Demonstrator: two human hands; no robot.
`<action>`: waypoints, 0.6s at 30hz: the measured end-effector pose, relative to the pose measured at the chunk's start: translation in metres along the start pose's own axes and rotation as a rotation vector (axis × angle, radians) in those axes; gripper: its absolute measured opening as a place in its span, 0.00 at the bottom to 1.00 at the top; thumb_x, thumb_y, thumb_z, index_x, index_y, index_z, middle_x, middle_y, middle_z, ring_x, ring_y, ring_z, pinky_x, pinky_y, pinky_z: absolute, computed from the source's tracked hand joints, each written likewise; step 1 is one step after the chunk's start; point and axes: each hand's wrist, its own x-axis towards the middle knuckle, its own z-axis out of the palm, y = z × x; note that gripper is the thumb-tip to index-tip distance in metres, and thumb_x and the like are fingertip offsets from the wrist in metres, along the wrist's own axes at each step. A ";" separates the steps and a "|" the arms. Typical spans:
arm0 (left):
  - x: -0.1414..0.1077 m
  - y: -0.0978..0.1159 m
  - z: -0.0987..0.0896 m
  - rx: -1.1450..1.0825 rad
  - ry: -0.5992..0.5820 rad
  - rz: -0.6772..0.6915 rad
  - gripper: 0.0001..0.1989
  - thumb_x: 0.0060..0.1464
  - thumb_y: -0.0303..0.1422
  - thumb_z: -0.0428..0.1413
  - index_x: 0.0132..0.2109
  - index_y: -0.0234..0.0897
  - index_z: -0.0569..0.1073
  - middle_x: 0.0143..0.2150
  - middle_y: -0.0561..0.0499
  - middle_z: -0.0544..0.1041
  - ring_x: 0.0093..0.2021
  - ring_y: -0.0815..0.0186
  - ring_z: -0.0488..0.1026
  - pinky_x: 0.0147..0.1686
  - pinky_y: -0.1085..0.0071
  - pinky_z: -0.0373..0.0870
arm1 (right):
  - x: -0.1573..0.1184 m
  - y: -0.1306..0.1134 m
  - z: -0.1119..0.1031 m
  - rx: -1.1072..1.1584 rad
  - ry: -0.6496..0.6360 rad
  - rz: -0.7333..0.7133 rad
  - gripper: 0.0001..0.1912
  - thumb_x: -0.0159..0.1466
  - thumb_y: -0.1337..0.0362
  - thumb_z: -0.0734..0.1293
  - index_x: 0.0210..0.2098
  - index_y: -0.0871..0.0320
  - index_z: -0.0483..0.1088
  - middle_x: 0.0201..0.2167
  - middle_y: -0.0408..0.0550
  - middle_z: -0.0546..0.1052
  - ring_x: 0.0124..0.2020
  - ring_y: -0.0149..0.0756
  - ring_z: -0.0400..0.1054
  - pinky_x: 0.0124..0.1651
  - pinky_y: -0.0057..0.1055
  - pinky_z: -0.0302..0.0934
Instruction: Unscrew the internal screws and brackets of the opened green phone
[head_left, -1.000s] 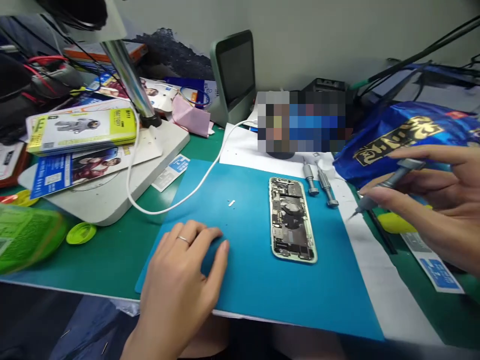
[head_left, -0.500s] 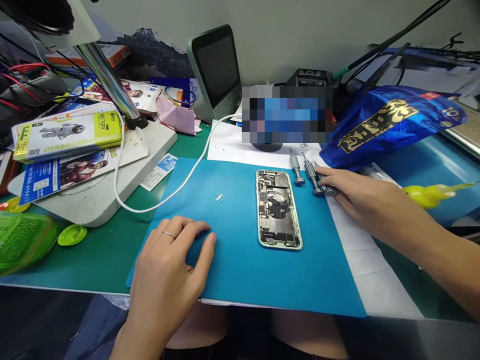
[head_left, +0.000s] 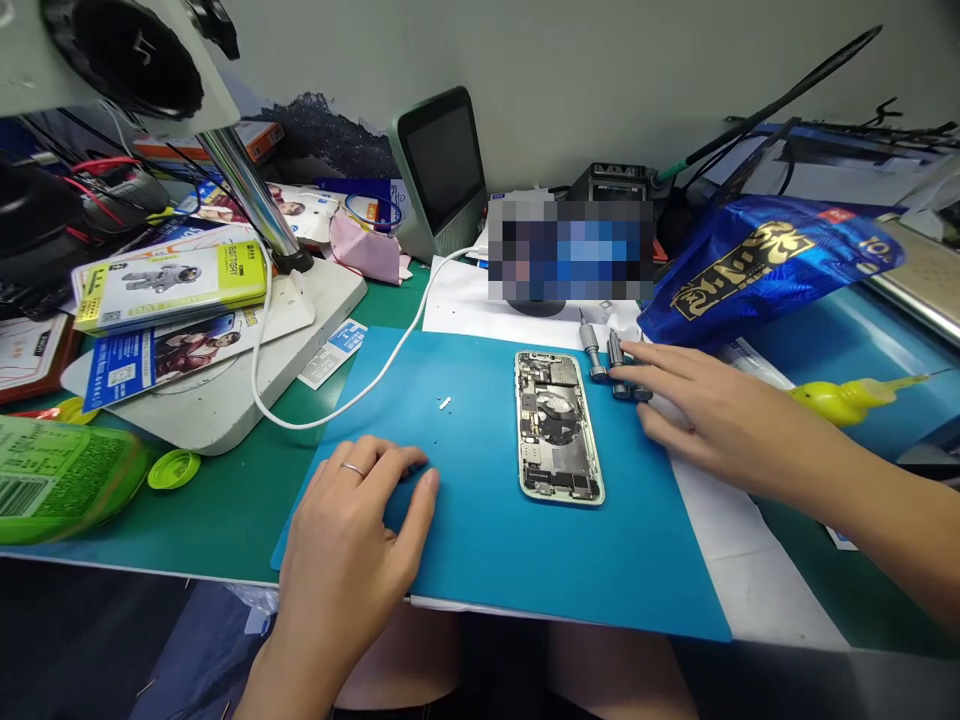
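Note:
My left hand [head_left: 356, 530] rests on the blue mat [head_left: 480, 540], palm down, with a ring on one finger. Its thumb stands apart from loosely bent fingers, and nothing shows in it. Over a group of small grey screwdrivers at the mat's upper right edge, my right hand [head_left: 697, 400] has its fingers stretched out. The fingertips reach one screwdriver [head_left: 616, 350] and partly cover others; another screwdriver [head_left: 591, 345] lies uncovered beside them. Between my hands an opened phone [head_left: 559, 430] lies with its inner parts showing. Tiny white pieces [head_left: 445, 404] sit left of it.
A white cable [head_left: 375, 375] curves across the mat's upper left. At left are a stand base [head_left: 217, 420], a battery box [head_left: 172, 285] and a green packet [head_left: 67, 480]. A small screen [head_left: 442, 160] stands behind; a blue bag [head_left: 772, 265] and a yellow bottle [head_left: 840, 400] are at right.
My right hand has shifted slightly left over the screwdrivers, its fingers going from a pinch around one to stretched out. My left hand keeps its pose; the camera view has shifted.

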 end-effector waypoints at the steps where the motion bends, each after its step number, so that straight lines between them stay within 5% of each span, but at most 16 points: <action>1: 0.000 0.000 0.001 -0.004 -0.002 -0.006 0.07 0.70 0.37 0.53 0.45 0.43 0.76 0.41 0.52 0.76 0.43 0.59 0.72 0.43 0.62 0.64 | 0.001 0.000 0.001 -0.001 0.016 0.002 0.25 0.72 0.52 0.58 0.60 0.55 0.75 0.65 0.56 0.71 0.63 0.57 0.69 0.59 0.57 0.71; 7: -0.002 -0.002 0.004 -0.004 -0.001 0.009 0.08 0.71 0.37 0.53 0.46 0.44 0.76 0.41 0.52 0.76 0.43 0.60 0.73 0.43 0.61 0.65 | 0.005 0.002 0.007 0.079 0.090 0.058 0.29 0.74 0.45 0.52 0.52 0.53 0.80 0.47 0.58 0.78 0.47 0.48 0.74 0.43 0.43 0.73; 10: -0.002 -0.005 0.004 0.008 -0.001 0.026 0.09 0.71 0.38 0.53 0.46 0.43 0.76 0.41 0.51 0.77 0.42 0.60 0.74 0.41 0.62 0.66 | 0.006 -0.003 0.004 0.179 0.109 0.101 0.31 0.74 0.43 0.52 0.48 0.53 0.80 0.43 0.55 0.80 0.44 0.47 0.75 0.44 0.43 0.72; 13: -0.002 -0.006 0.004 0.019 -0.014 0.037 0.09 0.70 0.39 0.53 0.46 0.43 0.77 0.41 0.50 0.78 0.41 0.60 0.74 0.40 0.63 0.67 | 0.005 -0.012 -0.010 0.271 0.181 0.240 0.29 0.73 0.42 0.55 0.47 0.55 0.79 0.43 0.54 0.82 0.43 0.46 0.77 0.44 0.42 0.73; 18: 0.000 -0.005 0.003 0.012 -0.030 0.023 0.09 0.70 0.38 0.53 0.45 0.43 0.77 0.40 0.50 0.78 0.41 0.60 0.75 0.40 0.62 0.68 | -0.008 -0.017 -0.043 0.412 0.336 0.534 0.25 0.69 0.39 0.63 0.44 0.52 0.77 0.32 0.50 0.82 0.28 0.41 0.77 0.23 0.33 0.67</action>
